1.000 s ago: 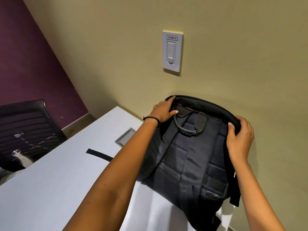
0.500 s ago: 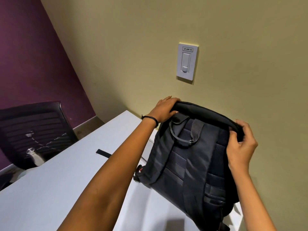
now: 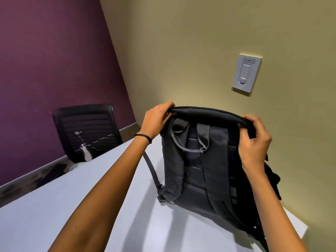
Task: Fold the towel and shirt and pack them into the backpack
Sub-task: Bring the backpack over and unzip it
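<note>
Careful, left hand and right hand grip the black fabric backpack by its top; a slip could tip it off the white desk at its corner.

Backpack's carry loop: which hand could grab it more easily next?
Probably the left. The left hand grips the backpack at its top corner, just above the carry loop; the right hand holds the opposite corner, farther from it.

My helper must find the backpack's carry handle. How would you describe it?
On the white table, the black backpack stands by the beige wall. Just below its top, on the near side, hangs the handle: a short drooping loop with pale edging, unlike the long straps beside it.
</note>
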### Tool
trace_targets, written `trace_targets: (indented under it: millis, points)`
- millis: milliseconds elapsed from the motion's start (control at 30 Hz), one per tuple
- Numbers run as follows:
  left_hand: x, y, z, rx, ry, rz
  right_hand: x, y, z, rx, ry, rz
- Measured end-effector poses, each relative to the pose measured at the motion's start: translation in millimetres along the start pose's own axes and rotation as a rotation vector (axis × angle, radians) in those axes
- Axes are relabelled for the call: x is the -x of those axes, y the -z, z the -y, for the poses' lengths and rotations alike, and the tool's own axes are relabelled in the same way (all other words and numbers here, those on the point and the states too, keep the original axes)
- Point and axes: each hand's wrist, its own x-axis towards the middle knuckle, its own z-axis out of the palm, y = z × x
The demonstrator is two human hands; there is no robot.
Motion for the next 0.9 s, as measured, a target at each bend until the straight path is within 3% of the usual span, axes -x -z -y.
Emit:
trace_targets:
  millis: [233,633,900]
  points:
    - [52,69,59,-0.144,0.194,-0.061,24,-78,26,-0.121,-0.126,0.133]
    - [159,176,137,-0.305,0.512,-0.292,83,-225,87,-0.293,-0.16,0.496]
    - [232,208,135,-0.301,0.539,-0.251,121,-237,108,-0.321,-0.108,0.648]
